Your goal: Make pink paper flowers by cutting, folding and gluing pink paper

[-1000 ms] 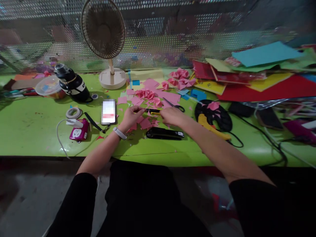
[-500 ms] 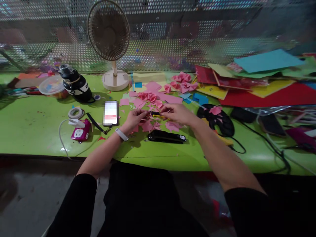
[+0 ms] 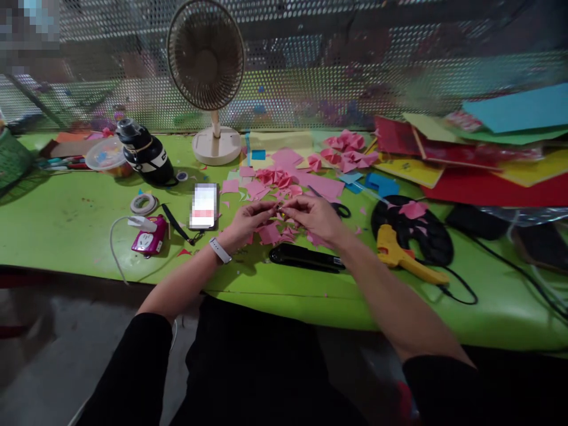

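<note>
My left hand, with a white wristband, and my right hand meet fingertip to fingertip above a heap of pink paper scraps on the green table. Both hands are closed in a pinch on a small item that I cannot make out. A black stapler lies just in front of the hands. Scissors lie right behind my right hand. Folded pink paper pieces sit beyond the fingertips.
A phone, tape roll and pink charger lie to the left. A fan and black bottle stand behind. To the right are a yellow glue gun, a black pad and stacked coloured paper.
My hands have drawn closer until the fingertips touch. The yellow and black cutter held between them earlier no longer shows clearly. The view has shifted, so the table sits lower and further right.
</note>
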`<action>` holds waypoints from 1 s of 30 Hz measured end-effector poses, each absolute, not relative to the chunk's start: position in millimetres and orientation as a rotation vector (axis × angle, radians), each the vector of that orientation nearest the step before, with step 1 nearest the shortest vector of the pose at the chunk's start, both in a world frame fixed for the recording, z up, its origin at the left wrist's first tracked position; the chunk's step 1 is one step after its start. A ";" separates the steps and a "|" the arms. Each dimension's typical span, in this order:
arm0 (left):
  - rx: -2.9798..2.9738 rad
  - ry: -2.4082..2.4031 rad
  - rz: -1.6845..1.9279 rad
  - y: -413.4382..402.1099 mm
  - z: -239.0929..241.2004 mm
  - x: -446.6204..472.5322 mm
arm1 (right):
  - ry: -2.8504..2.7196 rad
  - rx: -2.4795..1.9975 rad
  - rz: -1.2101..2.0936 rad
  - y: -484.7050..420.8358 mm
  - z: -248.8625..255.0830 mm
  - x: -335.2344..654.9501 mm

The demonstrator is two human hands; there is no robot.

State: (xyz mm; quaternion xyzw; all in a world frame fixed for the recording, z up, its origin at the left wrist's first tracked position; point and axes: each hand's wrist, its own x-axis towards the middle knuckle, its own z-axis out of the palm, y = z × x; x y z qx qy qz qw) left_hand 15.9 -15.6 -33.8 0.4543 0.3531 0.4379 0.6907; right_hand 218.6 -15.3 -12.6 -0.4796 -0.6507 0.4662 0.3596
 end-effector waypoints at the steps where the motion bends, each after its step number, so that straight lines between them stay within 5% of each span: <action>1: 1.008 0.784 0.979 -16.0 -33.7 15.9 | -1.669 -1.217 1.235 -15.4 -13.0 220.2; 30: 0.978 0.718 1.023 -23.6 -22.6 18.0 | -1.563 -1.084 1.562 -20.1 -2.0 221.0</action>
